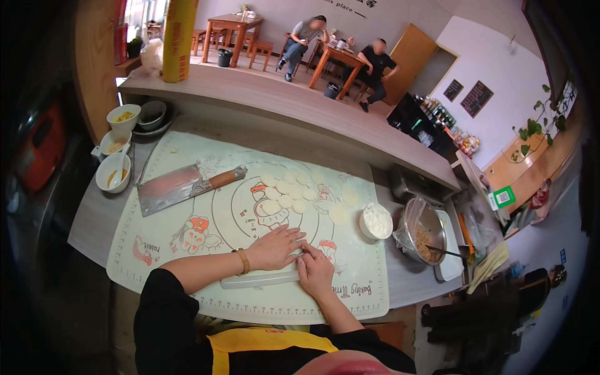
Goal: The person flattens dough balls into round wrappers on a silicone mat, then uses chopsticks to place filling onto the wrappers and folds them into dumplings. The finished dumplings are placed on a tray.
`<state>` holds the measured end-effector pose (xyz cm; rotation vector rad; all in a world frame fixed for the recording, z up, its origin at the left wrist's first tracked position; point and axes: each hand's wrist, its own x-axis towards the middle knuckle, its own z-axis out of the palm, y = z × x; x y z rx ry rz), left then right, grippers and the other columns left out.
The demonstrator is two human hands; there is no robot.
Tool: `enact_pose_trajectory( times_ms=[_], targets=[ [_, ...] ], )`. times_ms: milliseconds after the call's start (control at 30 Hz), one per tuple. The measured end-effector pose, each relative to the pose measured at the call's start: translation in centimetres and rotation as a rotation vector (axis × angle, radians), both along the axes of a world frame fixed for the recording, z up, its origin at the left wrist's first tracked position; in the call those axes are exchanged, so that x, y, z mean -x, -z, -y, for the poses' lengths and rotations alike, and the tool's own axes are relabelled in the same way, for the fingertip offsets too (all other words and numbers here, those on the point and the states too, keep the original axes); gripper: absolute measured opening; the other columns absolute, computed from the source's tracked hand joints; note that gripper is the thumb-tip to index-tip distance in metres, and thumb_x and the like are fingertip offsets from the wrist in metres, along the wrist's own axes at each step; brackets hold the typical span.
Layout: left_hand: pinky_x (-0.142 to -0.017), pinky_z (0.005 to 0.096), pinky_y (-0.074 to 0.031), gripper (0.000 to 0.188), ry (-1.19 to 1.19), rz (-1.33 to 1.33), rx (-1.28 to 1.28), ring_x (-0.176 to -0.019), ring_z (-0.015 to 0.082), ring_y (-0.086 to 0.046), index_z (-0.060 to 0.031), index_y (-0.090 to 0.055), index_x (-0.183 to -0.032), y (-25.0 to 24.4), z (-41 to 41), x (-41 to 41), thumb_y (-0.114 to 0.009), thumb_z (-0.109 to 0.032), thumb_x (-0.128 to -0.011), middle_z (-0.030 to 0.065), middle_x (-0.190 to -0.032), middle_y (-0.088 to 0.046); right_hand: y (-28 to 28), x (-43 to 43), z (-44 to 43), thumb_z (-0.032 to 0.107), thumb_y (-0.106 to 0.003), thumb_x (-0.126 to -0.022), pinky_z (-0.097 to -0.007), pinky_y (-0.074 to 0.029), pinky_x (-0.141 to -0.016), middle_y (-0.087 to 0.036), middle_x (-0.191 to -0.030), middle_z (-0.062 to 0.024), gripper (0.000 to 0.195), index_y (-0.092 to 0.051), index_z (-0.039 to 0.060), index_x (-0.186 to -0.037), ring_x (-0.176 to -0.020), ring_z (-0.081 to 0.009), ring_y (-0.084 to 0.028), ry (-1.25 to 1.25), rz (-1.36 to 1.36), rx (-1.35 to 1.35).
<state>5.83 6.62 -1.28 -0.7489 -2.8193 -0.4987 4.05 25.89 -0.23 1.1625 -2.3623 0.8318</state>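
My left hand [276, 248], with a gold watch at the wrist, lies palm down over the printed baking mat [164, 253]. Its fingertips meet those of my right hand [317, 271]; whatever is under them is hidden. A pale rolling pin [260, 280] runs beneath my right hand, whose palm covers it while the fingers bend beyond it. Further back lie several small dough rounds [293, 190], plus two larger flattened wrappers [339, 214], [350, 195]. A cleaver [173, 187] with a wooden handle [227, 177] rests on the mat's left part.
On the right stand a tub of flour [376, 221] and a metal bowl of filling [429, 236] with a utensil in it. Small bowls [114, 173] line the left edge. Behind the mat rises a counter ledge [281, 101]. Two people sit at tables beyond.
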Motion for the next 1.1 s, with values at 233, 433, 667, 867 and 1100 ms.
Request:
enact_pose_trajectory(
  times_ms=[233,433,667,867,1100],
  targets=[
    [-0.119,0.0463,-0.025,0.047,-0.005,-0.035,0.01,-0.141,0.0278,-0.038,-0.0063,-0.053,-0.134,0.15,0.16,-0.16,-0.054,-0.034,-0.096,0.0129,-0.148,-0.045,0.0,0.01,0.16,0.013,-0.066,-0.084,-0.0378,-0.053,-0.07,-0.068,-0.116,-0.008,0.008,-0.065,0.0053,-0.084,-0.087,-0.0267,-0.066,-0.01,-0.024,0.006],
    [-0.119,0.046,-0.025,0.047,-0.011,-0.033,-0.013,-0.14,0.0279,-0.039,-0.0059,-0.054,-0.133,0.14,0.07,-0.11,-0.053,-0.034,-0.096,0.014,-0.146,-0.047,0.19,0.02,0.09,0.013,-0.066,-0.083,-0.0372,-0.053,-0.07,-0.068,-0.116,-0.0086,0.007,-0.065,0.0056,-0.083,-0.087,-0.0261,-0.066,0.005,-0.014,-0.008],
    [-0.119,0.0461,-0.025,0.045,-0.007,-0.023,-0.03,-0.14,0.0276,-0.039,-0.0059,-0.055,-0.132,0.0,0.13,-0.05,-0.054,-0.033,-0.096,0.0131,-0.145,-0.048,0.34,0.23,0.08,0.013,-0.066,-0.083,-0.0363,-0.053,-0.07,-0.068,-0.117,-0.0084,0.007,-0.067,0.0062,-0.083,-0.089,-0.0245,-0.067,0.002,-0.004,-0.018],
    [-0.12,0.0452,-0.024,0.045,-0.009,-0.014,-0.035,-0.141,0.0268,-0.038,-0.0063,-0.055,-0.133,0.02,0.03,-0.09,-0.053,-0.033,-0.096,0.0121,-0.146,-0.048,0.16,0.16,-0.02,0.013,-0.066,-0.083,-0.0355,-0.053,-0.07,-0.068,-0.118,-0.0078,0.007,-0.067,0.0055,-0.083,-0.088,-0.0238,-0.067,0.002,-0.02,-0.026],
    [-0.12,0.045,-0.024,0.046,-0.029,-0.007,-0.04,-0.141,0.0265,-0.038,-0.0067,-0.054,-0.133,0.27,0.04,-0.12,-0.053,-0.034,-0.097,0.0116,-0.146,-0.049,0.11,0.36,0.27,0.012,-0.066,-0.083,-0.0344,-0.053,-0.07,-0.068,-0.117,-0.0091,0.007,-0.067,0.0048,-0.082,-0.091,-0.024,-0.067,-0.019,-0.018,-0.04]
  ],
)
